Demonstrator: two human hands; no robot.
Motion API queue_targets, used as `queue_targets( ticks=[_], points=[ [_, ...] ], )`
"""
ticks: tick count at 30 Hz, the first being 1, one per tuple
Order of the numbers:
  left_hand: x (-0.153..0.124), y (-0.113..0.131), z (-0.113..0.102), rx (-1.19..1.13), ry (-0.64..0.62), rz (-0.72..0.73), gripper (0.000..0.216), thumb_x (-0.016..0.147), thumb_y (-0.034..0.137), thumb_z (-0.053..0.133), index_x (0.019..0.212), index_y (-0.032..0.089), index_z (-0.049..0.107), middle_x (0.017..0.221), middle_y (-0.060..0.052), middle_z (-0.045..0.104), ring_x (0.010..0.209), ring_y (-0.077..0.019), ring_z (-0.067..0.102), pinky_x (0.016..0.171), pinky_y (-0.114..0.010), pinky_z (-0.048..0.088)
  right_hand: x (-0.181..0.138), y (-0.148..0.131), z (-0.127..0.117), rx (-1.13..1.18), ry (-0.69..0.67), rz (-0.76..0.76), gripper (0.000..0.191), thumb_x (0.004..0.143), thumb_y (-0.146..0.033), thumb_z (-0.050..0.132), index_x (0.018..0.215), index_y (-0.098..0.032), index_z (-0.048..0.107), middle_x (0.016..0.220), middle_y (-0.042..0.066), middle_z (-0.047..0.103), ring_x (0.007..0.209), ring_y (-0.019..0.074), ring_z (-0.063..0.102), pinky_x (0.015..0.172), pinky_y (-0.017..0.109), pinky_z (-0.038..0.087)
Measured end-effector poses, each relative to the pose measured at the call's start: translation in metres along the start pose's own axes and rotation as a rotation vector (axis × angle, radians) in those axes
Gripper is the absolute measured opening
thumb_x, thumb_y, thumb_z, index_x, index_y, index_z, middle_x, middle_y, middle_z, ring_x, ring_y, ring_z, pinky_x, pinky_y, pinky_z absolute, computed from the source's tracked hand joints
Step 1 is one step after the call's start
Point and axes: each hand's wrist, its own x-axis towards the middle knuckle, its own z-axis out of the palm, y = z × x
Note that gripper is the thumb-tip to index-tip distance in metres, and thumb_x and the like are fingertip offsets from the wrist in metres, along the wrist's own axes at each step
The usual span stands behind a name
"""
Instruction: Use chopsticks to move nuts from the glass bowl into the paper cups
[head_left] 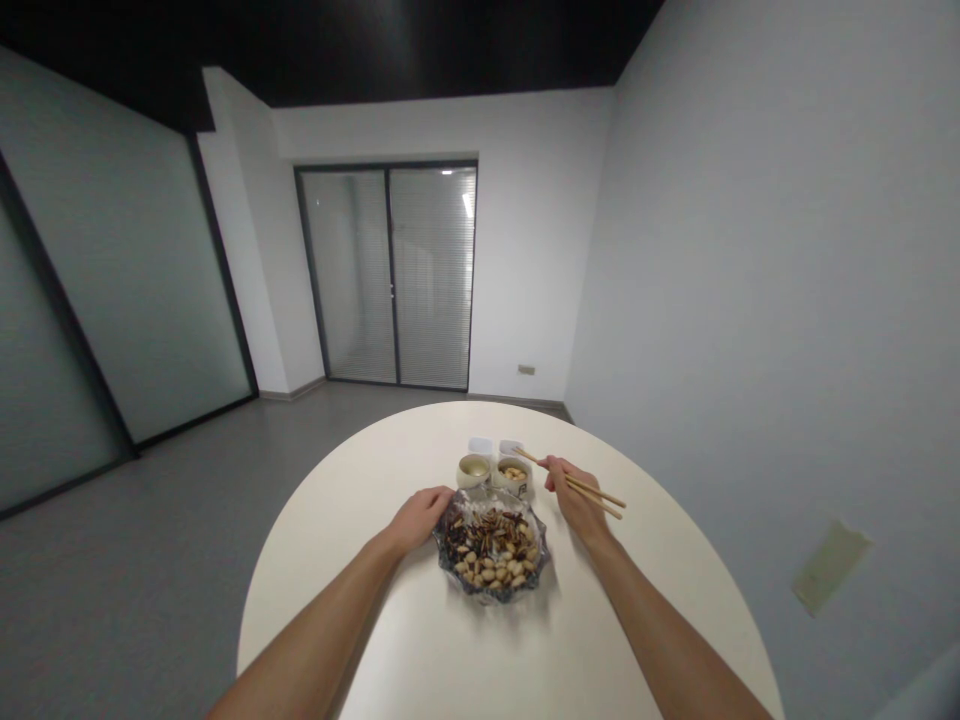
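Note:
A glass bowl (pixel 542 568) of mixed nuts and dark seeds sits in the middle of a round white table (pixel 420 640). My left hand (pixel 418 518) rests on the bowl's left rim, fingers curled against it. My right hand (pixel 574 492) is closed on a pair of wooden chopsticks (pixel 592 489), whose tips reach over a small white cup (pixel 514 475) holding a few pale nuts. Beside that cup stands a second small cup (pixel 473 469). Two small white cups or lids (pixel 481 444) lie just behind them.
The table's right edge is close to a plain wall (pixel 750 300). Grey floor (pixel 150 560) spreads out to the left, with glass partitions and a sliding glass door (pixel 394 275) at the back of the room.

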Motion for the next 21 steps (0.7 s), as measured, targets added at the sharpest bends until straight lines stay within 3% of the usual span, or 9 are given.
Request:
queue_targets(
  ticks=[6,11,21],
  points=[
    [-0.001,0.003,-0.001,0.002,-0.010,-0.001,0.052,0.094,0.054,0.034,0.090,0.018,0.072,0.094,-0.006,0.075,0.090,-0.0235,0.063,0.083,-0.030,0.047,-0.004,-0.025,-0.006,0.088,-0.073,-0.074,0.051,0.095,-0.056,0.044,0.088,-0.017,0.076,0.056,0.000,0.057,0.053,0.0152,0.052,0.054,0.026,0.042],
    [-0.002,0.004,-0.002,0.001,-0.006,-0.004,0.054,0.094,0.055,0.034,0.088,0.018,0.072,0.093,-0.006,0.075,0.088,-0.0235,0.063,0.082,-0.030,0.047,-0.008,-0.044,-0.003,0.224,-0.243,-0.053,0.059,0.094,-0.060,0.041,0.074,-0.017,0.076,0.042,-0.003,0.043,0.041,0.0114,0.036,0.043,0.025,0.031],
    [0.000,0.002,0.000,0.022,-0.004,-0.007,0.054,0.093,0.055,0.034,0.088,0.018,0.072,0.092,-0.006,0.074,0.088,-0.0234,0.063,0.083,-0.030,0.047,-0.016,-0.058,-0.006,0.255,-0.610,-0.016,0.065,0.095,-0.061,0.038,0.066,-0.019,0.077,0.040,-0.004,0.036,0.040,0.0095,0.031,0.040,0.023,0.025]
  ],
)
